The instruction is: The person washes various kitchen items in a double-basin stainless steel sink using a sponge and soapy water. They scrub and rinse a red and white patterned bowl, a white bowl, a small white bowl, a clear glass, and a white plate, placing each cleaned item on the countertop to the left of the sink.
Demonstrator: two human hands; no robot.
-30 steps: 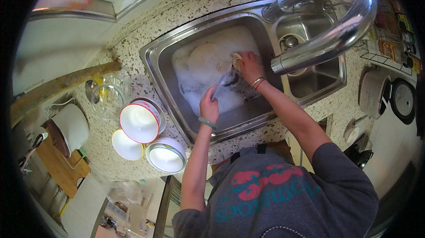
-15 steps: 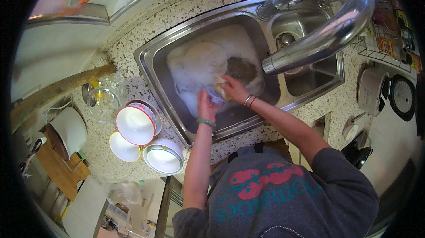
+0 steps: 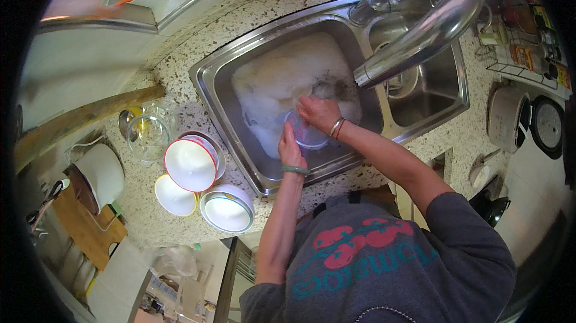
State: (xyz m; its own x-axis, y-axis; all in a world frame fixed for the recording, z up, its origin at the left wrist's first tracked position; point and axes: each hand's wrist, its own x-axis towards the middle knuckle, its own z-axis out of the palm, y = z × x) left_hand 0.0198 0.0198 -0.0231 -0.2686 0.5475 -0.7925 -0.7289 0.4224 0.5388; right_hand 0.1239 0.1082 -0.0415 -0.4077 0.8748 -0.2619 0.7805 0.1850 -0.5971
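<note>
Over the large sink basin (image 3: 219, 101), my left hand (image 3: 292, 147) grips the near-left side of a pale, see-through bowl (image 3: 313, 138) with a bluish rim. The bowl is tilted, with its inside partly in view. My right hand (image 3: 320, 113) is closed at the bowl's far rim; what its fingers hold is hidden under the knuckles. Thick white suds (image 3: 270, 71) cover the water around and beyond both hands. A darker patch of water shows through the foam just past my right hand.
The chrome faucet (image 3: 420, 47) arches over the smaller basin (image 3: 429, 101) on the right. Left of the sink stand a red-rimmed bowl (image 3: 191, 166), a yellow-rimmed bowl (image 3: 176, 196), a blue-rimmed bowl (image 3: 227, 212) and a glass bowl (image 3: 147, 137). A rice cooker (image 3: 509, 116) sits far right.
The bowl has turned, showing more of its round inside. My right hand has shifted slightly up and curled; the yellowish soft thing seen in it before is now covered. The view has shifted a little.
</note>
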